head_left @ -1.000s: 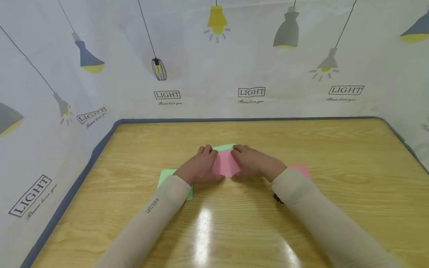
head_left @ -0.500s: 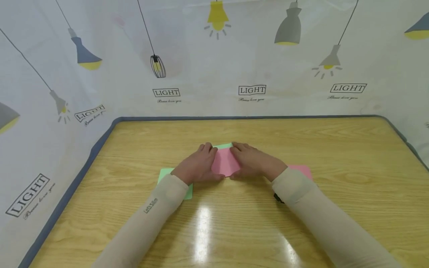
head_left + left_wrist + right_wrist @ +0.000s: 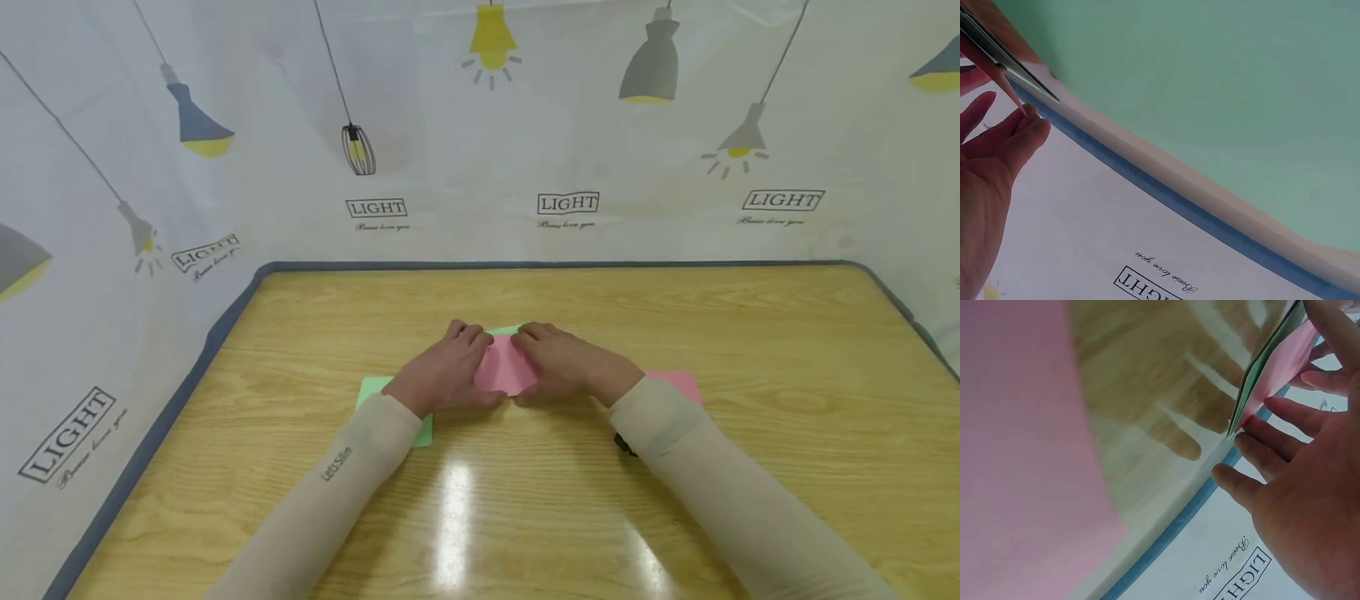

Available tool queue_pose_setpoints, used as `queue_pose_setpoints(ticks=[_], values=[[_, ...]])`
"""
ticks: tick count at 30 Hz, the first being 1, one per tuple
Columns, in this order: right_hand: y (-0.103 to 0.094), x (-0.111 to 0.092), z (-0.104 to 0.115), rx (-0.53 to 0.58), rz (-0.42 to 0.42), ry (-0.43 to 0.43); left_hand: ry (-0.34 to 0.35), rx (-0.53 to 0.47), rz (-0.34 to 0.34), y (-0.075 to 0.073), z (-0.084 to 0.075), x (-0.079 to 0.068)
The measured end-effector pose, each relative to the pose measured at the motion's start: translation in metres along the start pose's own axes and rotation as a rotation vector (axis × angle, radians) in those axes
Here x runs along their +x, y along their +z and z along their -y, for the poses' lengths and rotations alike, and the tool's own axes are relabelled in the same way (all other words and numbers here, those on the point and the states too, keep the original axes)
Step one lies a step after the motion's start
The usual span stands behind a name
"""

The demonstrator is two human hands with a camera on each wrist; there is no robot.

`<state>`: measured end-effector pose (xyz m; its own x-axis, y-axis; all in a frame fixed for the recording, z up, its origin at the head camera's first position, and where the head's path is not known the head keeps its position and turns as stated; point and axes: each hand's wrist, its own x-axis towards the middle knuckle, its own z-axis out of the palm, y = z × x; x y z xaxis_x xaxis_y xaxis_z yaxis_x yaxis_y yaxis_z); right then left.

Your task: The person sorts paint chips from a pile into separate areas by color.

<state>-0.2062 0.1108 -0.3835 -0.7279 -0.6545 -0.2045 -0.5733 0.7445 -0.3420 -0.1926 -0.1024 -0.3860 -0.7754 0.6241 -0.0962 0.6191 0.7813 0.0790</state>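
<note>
At the middle of the table both hands hold a pink paper sheet, which bows between them. A green sheet shows as a strip beyond its far edge; in the right wrist view this green sheet lies against the pink one. My left hand grips the pink sheet's left side, thumb at the near edge and fingers at the far one. On the opposite side my right hand holds it likewise. How far the fingers also grip the green sheet is partly hidden.
Another green sheet lies on the wooden table beneath the left wrist. A second pink sheet lies by the right wrist, partly covered by the sleeve. A small black object shows beside the right sleeve. A printed sheet wall rises behind.
The pink sheet looks more bowed, and the green strip behind it shows narrower than before. Both hands stay nearly in place; the head view shifts slightly.
</note>
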Motion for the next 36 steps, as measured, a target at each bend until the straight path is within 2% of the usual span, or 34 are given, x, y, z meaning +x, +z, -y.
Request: queue_pose_setpoints(ticks=[4,12,20,28,36], values=[[0.0,-0.001,-0.001,0.001,-0.048,-0.037,0.023,0.021,-0.018,0.0,-0.001,0.0],[-0.001,-0.007,0.001,0.033,-0.091,-0.02,0.034,0.004,-0.052,0.0,-0.002,-0.001],[-0.005,-0.022,0.003,0.003,-0.124,-0.004,0.048,0.001,-0.072,-0.002,-0.007,-0.001],[-0.011,-0.049,-0.008,-0.004,-0.17,-0.001,0.093,-0.034,-0.108,-0.008,-0.029,0.007],[-0.012,-0.084,-0.021,0.017,-0.201,0.01,0.157,-0.096,-0.086,-0.013,-0.056,0.021]])
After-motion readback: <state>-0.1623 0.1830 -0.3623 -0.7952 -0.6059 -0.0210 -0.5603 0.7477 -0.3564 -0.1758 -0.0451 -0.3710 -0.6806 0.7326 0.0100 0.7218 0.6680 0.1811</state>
